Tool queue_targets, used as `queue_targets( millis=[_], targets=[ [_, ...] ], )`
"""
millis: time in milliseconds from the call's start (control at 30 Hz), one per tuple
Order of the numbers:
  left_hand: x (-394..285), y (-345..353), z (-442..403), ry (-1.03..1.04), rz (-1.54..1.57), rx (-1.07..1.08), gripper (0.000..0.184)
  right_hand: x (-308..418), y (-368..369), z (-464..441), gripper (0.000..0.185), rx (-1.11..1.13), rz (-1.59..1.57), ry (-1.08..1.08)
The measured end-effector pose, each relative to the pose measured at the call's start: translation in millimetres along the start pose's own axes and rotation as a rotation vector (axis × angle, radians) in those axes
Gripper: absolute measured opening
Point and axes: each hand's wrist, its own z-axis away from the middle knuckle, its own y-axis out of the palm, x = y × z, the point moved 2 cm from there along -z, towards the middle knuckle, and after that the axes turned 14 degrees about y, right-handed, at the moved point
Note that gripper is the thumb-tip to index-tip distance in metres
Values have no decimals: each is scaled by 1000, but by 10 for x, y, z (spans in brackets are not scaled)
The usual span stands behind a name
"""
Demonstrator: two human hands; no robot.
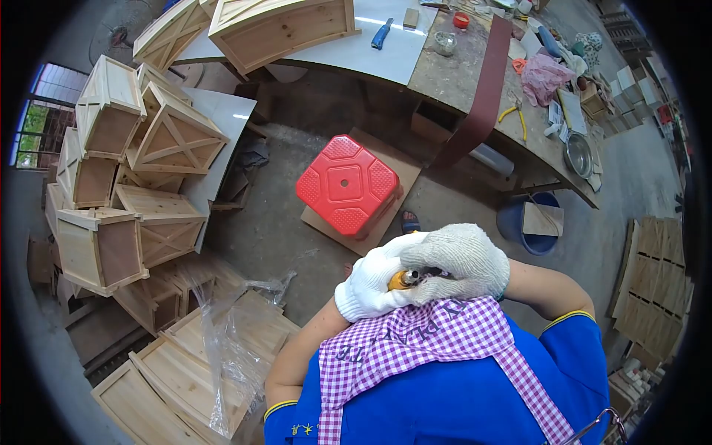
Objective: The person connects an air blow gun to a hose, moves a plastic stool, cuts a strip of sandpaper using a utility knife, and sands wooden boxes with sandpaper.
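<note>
Both of my hands are gloved and held together in front of my chest, above a purple checked apron (423,330). My left hand (374,278), in a white knit glove, is closed around a small yellow tool with a metal end (401,279); most of it is hidden, so its kind cannot be made out. My right hand (463,259), in a greyish worn glove, curls over the same spot with its fingers bent round the tool's metal end. Beyond the hands, a red plastic stool (345,182) stands on a flat brown board (411,169).
Wooden crates (104,248) are stacked at left, with wooden panels and clear plastic film (230,334) below them. Across the front runs a workbench (460,67) holding a blue-handled cutter (383,34), yellow pliers (514,121) and a metal bowl (578,153). A blue bucket (512,222) stands at right.
</note>
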Motion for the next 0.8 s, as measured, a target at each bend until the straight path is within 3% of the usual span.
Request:
queue_targets(
  millis=[167,300,367,433,500,800],
  targets=[
    [34,72,48,-185,205,-102,66,-57,-7,-24,33,-7,-86,-6],
    [21,2,-21,-119,50,-33,50,-103,-54,-14,28,67,-108,39],
    [0,-15,-16,-67,-60,17,43,-144,-80,17,24,-42,-360,264],
    [-19,-14,9,-143,-39,-12,36,-170,-96,29,20,-92,-443,326],
    [-14,-16,15,-154,-33,-21,36,-190,-111,28,17,-5,-789,682],
    [30,-33,29,-151,-53,-126,37,-299,24,-25,24,-9,-631,652]
  ],
)
